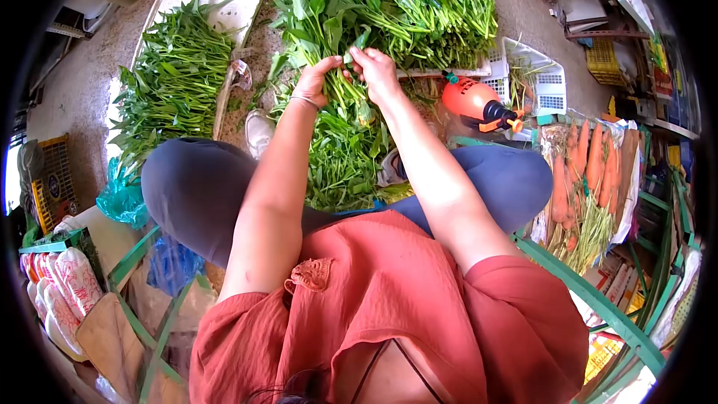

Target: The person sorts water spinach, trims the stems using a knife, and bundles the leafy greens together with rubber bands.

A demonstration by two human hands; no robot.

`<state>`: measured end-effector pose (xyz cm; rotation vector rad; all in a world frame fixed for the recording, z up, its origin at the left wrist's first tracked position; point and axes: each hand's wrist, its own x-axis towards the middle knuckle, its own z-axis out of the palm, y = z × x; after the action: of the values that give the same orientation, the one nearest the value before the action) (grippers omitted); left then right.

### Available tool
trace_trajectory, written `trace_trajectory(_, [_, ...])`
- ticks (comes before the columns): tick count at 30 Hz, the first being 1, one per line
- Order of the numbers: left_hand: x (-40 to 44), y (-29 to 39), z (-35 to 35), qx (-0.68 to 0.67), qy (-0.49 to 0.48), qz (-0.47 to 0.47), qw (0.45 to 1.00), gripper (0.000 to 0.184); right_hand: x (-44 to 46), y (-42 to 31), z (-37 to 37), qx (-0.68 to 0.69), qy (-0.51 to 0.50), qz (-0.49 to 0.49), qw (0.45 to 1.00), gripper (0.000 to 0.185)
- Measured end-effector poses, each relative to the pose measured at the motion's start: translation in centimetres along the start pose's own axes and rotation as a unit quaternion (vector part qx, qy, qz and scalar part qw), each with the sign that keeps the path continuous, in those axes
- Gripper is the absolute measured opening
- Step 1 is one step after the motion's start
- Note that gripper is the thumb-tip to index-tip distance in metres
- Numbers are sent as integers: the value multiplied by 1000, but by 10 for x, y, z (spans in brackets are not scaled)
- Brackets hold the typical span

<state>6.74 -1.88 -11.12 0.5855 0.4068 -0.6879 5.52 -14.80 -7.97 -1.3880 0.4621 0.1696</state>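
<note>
My left hand (pixel 313 84) is closed around a bunch of water spinach (pixel 346 93), its thumb toward the stems. Close beside it, my right hand (pixel 376 73) has its fingers pinched together on the same bunch, near a leaf. Stems hang below both hands, and leaves stick up above them. Behind lies a large heap of water spinach (pixel 419 4) with its stem ends toward me. More loose greens (pixel 336 157) lie between my knees, under the held bunch. What exactly the fingertips grip is partly hidden.
At left, a white foam tray (pixel 247 6) bears more greens (pixel 176 75). An orange spray bottle (pixel 470 97) stands right of my hands, before a white plastic basket (pixel 553 86). Carrots (pixel 596 161) lie farther right. A teal plastic bag (pixel 123 194) is by my left knee.
</note>
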Motion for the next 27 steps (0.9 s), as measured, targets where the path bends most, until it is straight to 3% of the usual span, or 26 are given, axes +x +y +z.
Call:
trace_trajectory(1, [3,1,-1,-2,0,2,1000,12,-3,1,-3,-86,12,-21,996,16])
trace_trajectory(2, [5,3,-3,11,17,23,1000,13,-11,1,-15,-328,63,-27,942,24])
trace_trajectory(4, [-2,8,5,-21,66,70,995,12,-30,4,-37,-509,113,-38,853,30])
trace_trajectory(5, [-3,13,6,-45,54,65,995,13,-26,7,-57,-551,60,124,823,33])
trace_trajectory(7, [0,15,4,-81,40,60,994,14,-34,-8,-64,-635,15,171,753,46])
trace_trajectory(8, [3,13,1,-89,25,63,994,13,-36,-14,-63,-636,50,144,757,61])
trace_trajectory(11, [1,12,5,-109,-21,76,991,19,-8,-36,-48,-594,117,-26,795,44])
trace_trajectory(13, [-1,11,9,-134,-32,89,986,25,18,-39,-41,-667,197,-295,655,41])
trace_trajectory(15, [7,11,-2,-154,-29,56,986,25,44,-43,-36,-717,199,-223,630,44])
trace_trajectory(18, [0,13,6,-160,44,84,983,18,72,-43,-42,-805,136,-119,564,27])
trace_trajectory(22, [4,13,1,-185,35,95,978,20,80,-59,-49,-800,97,-132,577,20])
trace_trajectory(27, [4,13,6,-154,65,85,982,22,73,-96,-61,-581,-5,-101,808,29])
